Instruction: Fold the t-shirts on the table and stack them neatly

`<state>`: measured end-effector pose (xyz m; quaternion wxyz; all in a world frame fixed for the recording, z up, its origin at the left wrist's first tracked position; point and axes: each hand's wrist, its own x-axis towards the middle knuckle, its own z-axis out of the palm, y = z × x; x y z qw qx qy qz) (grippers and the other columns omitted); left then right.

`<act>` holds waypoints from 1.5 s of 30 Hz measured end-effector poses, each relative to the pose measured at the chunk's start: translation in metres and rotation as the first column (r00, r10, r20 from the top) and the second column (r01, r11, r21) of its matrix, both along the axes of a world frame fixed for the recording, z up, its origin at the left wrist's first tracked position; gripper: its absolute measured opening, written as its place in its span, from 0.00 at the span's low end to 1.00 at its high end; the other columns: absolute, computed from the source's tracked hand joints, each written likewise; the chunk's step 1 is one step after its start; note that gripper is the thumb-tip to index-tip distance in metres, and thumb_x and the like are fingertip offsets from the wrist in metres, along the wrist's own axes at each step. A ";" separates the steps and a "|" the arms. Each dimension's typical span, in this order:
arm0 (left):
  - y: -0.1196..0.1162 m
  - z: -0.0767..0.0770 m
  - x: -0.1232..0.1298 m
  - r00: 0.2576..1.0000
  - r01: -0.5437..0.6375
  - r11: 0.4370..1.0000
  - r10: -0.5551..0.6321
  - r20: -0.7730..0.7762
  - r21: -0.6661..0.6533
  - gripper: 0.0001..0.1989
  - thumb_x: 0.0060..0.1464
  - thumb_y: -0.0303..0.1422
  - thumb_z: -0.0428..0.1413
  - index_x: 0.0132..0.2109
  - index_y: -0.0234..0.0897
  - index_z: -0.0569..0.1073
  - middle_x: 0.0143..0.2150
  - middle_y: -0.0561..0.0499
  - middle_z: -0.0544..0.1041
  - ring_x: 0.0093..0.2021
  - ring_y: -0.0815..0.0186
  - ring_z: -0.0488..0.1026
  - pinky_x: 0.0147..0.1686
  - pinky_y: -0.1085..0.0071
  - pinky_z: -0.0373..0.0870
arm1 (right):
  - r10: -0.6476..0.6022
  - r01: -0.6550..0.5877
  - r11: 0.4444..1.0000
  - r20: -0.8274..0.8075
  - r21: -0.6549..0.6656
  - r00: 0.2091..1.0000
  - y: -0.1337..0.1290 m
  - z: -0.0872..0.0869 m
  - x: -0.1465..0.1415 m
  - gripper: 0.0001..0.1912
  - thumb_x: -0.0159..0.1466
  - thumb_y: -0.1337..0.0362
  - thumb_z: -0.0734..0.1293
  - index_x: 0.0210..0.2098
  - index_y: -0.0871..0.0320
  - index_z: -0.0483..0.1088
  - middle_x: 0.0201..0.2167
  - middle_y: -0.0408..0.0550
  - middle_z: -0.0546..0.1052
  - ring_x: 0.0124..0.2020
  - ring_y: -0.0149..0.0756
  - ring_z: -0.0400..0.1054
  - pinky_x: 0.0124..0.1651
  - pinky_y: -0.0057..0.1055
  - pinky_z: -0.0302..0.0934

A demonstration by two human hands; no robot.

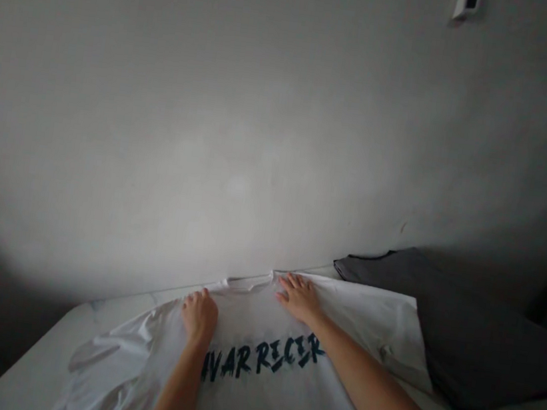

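Observation:
A white shirt (247,403) with dark brush-style lettering is spread out, its collar edge close to the wall. My left hand (199,314) rests on the shirt's upper left part, fingers curled at the shoulder edge; whether cloth is pinched under them is hard to see. My right hand (298,296) lies on the shirt just right of the collar, fingers spread on the fabric. The left sleeve side is wrinkled, while the right side lies flatter.
A dark grey cloth (477,339) lies to the right, partly beside the shirt's right sleeve. The pale surface (47,350) meets a grey wall (243,127). A small white device (466,4) is mounted high on the wall.

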<state>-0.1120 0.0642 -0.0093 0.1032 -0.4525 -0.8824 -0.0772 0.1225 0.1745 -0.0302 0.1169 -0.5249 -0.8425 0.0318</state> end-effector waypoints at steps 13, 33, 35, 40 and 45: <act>0.054 0.020 -0.016 0.966 0.078 0.997 -0.077 0.248 0.006 0.18 0.55 0.42 0.53 0.48 0.38 0.76 0.47 0.42 0.80 0.47 0.56 0.76 0.38 0.68 0.69 | -0.100 0.099 0.995 -0.037 -0.017 0.994 0.048 0.044 -0.044 0.11 0.61 0.61 0.68 0.40 0.59 0.79 0.42 0.57 0.80 0.44 0.45 0.74 0.42 0.30 0.64; 0.039 -0.015 0.032 0.986 0.154 0.973 -0.163 0.039 0.170 0.16 0.60 0.34 0.46 0.51 0.34 0.68 0.50 0.41 0.75 0.51 0.56 0.71 0.46 0.65 0.65 | -0.132 0.143 0.989 -0.213 0.038 0.968 -0.010 0.015 -0.067 0.18 0.68 0.64 0.57 0.55 0.62 0.65 0.55 0.61 0.72 0.52 0.41 0.68 0.50 0.33 0.61; 0.031 -0.029 0.037 0.967 0.256 0.951 -0.249 -0.061 0.173 0.21 0.60 0.38 0.47 0.56 0.32 0.67 0.55 0.38 0.72 0.54 0.52 0.68 0.52 0.60 0.64 | -0.044 0.050 0.998 -0.180 0.028 0.983 -0.030 0.002 -0.066 0.23 0.67 0.60 0.59 0.59 0.64 0.62 0.63 0.65 0.62 0.61 0.48 0.60 0.59 0.41 0.56; 0.009 -0.050 0.022 0.906 0.423 0.905 -0.421 -0.042 0.042 0.31 0.62 0.42 0.43 0.66 0.29 0.56 0.67 0.36 0.61 0.67 0.52 0.56 0.64 0.54 0.53 | 0.197 -0.201 0.980 -0.132 -0.010 0.971 -0.053 -0.019 -0.034 0.33 0.69 0.49 0.55 0.66 0.62 0.55 0.69 0.59 0.51 0.69 0.48 0.44 0.68 0.50 0.37; -0.039 -0.038 -0.009 0.887 0.456 0.879 -0.462 -0.007 -0.137 0.29 0.64 0.40 0.38 0.69 0.37 0.52 0.71 0.43 0.49 0.70 0.55 0.48 0.65 0.53 0.51 | 0.063 -0.064 0.997 -0.015 -0.040 0.998 -0.040 -0.005 0.035 0.29 0.70 0.52 0.54 0.67 0.56 0.55 0.69 0.54 0.51 0.69 0.48 0.44 0.68 0.49 0.38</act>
